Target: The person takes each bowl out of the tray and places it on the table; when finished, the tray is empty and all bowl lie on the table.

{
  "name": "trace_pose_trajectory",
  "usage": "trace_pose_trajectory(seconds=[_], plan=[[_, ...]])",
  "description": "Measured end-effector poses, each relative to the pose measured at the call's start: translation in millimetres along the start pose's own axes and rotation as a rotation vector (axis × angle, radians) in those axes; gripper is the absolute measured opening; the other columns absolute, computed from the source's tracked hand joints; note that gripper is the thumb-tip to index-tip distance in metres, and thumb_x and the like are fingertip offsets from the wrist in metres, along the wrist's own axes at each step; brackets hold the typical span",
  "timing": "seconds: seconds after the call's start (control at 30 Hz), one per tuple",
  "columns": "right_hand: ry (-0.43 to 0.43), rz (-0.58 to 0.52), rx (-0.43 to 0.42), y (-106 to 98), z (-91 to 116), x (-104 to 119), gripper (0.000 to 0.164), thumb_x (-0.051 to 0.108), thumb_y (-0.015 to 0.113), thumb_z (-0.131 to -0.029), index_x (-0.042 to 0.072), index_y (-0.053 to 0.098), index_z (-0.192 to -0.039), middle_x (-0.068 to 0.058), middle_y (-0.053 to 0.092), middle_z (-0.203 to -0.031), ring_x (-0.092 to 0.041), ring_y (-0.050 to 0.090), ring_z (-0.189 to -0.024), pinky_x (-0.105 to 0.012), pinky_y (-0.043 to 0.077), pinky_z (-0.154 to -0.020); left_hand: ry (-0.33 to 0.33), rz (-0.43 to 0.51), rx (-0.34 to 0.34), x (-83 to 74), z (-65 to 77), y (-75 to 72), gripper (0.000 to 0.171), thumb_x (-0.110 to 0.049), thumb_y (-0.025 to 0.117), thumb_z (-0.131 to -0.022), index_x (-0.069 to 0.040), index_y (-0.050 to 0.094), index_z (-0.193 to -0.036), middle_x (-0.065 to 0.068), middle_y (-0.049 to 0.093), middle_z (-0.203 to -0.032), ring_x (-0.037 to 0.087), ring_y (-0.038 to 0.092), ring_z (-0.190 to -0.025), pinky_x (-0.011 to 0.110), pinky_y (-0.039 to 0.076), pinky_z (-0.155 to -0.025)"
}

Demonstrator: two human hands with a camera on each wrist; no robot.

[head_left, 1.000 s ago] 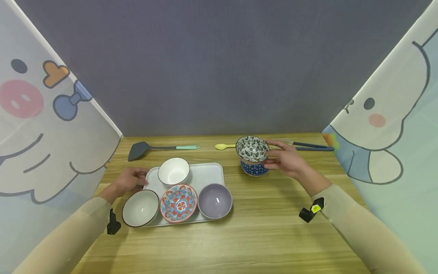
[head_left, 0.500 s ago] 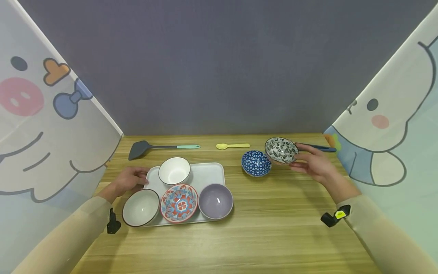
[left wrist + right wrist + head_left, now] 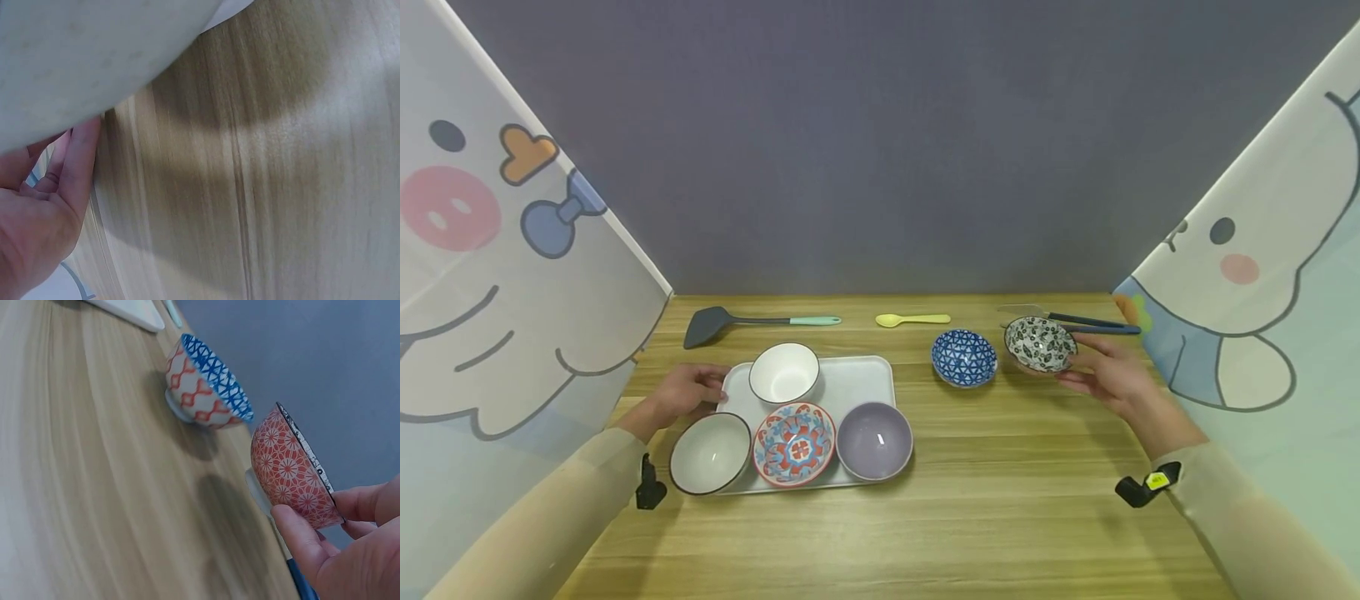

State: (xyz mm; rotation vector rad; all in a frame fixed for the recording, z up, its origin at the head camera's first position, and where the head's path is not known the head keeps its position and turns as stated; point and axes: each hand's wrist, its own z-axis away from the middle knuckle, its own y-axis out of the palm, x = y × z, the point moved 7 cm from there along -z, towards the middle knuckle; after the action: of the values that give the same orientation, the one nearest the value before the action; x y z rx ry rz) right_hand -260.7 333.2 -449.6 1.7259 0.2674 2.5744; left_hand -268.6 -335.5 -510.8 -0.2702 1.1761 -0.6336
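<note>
sitting on the worktop (image 3: pixel 992 517), the white tray (image 3: pixel 853 379) is met at its edge by the left grip (image 3: pixel 685 390); whether it is held cannot be told. beside the blue bowl (image 3: pixel 964 358), the flowery bowl (image 3: pixel 1040 342) is pinched by the right grip (image 3: pixel 1108 375), seemingly just above the worktop. putting it down seems to be the step; soft lowering, then letting go, may be needed.

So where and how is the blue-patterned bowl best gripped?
Likely pinch the near rim of the blue bowl, from the person's side: it stands upright with flaring walls, the right hand holds the floral bowl close on its right, and the yellow spoon lies beyond.
</note>
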Motion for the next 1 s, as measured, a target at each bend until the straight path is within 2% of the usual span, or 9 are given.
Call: trace_pose_trajectory(seconds=[0.2, 0.33, 0.6, 0.8, 1.0], plan=[[0.021, 0.008, -0.019, -7.8, -2.5, -13.8, 0.079, -0.003, 0.051, -0.104, 0.004, 0.002, -0.165, -0.015, 0.051, -0.120, -0.023, 0.073, -0.091, -0.037, 0.059, -0.093, 0.005, 0.003, -0.003, -1.6, 0.2, 0.9, 0.056, -0.001, 0.072, -0.093, 0.010, 0.051, -0.143, 0.026, 0.064, -0.118, 0.024, 0.066, -0.097, 0.036, 0.063, -0.079], [0.030, 0.000, -0.030, -9.4, -4.4, -21.3, 0.079, -0.004, 0.052, -0.103, 0.004, 0.003, -0.165, -0.018, 0.052, -0.120, -0.024, 0.074, -0.091, -0.038, 0.060, -0.092, 0.008, 0.010, 0.000, -0.5, -0.4, 1.0, 0.056, -0.002, 0.072, -0.093, 0.009, 0.051, -0.144, 0.025, 0.064, -0.118, 0.023, 0.066, -0.096, 0.036, 0.063, -0.079], [0.040, -0.059, -0.027, -12.1, -7.9, -32.8, 0.080, -0.006, 0.052, -0.102, 0.006, 0.004, -0.165, -0.012, 0.062, -0.107, -0.025, 0.075, -0.085, -0.038, 0.062, -0.087, -0.003, 0.012, -0.005, 0.9, -0.8, 2.0, 0.057, -0.002, 0.072, -0.093, 0.009, 0.050, -0.145, 0.025, 0.064, -0.119, 0.021, 0.067, -0.094, 0.036, 0.063, -0.078], [0.032, -0.019, -0.030, -14.4, -6.9, -38.7, 0.079, -0.002, 0.053, -0.104, 0.006, 0.004, -0.165, -0.015, 0.054, -0.118, -0.024, 0.074, -0.089, -0.039, 0.060, -0.091, -0.006, 0.020, -0.002, 0.8, -0.8, 0.9, 0.056, -0.001, 0.070, -0.094, 0.009, 0.049, -0.146, 0.025, 0.064, -0.118, 0.022, 0.067, -0.094, 0.036, 0.063, -0.078], [0.024, -0.005, -0.018, -15.9, -5.1, -43.3, 0.081, 0.003, 0.055, -0.104, 0.006, 0.002, -0.165, -0.006, 0.062, -0.113, -0.024, 0.074, -0.094, -0.044, 0.058, -0.094, -0.001, 0.021, 0.000, 0.1, -0.8, 2.3, 0.057, 0.000, 0.070, -0.094, 0.009, 0.049, -0.146, 0.023, 0.063, -0.117, 0.021, 0.067, -0.093, 0.037, 0.063, -0.078]])
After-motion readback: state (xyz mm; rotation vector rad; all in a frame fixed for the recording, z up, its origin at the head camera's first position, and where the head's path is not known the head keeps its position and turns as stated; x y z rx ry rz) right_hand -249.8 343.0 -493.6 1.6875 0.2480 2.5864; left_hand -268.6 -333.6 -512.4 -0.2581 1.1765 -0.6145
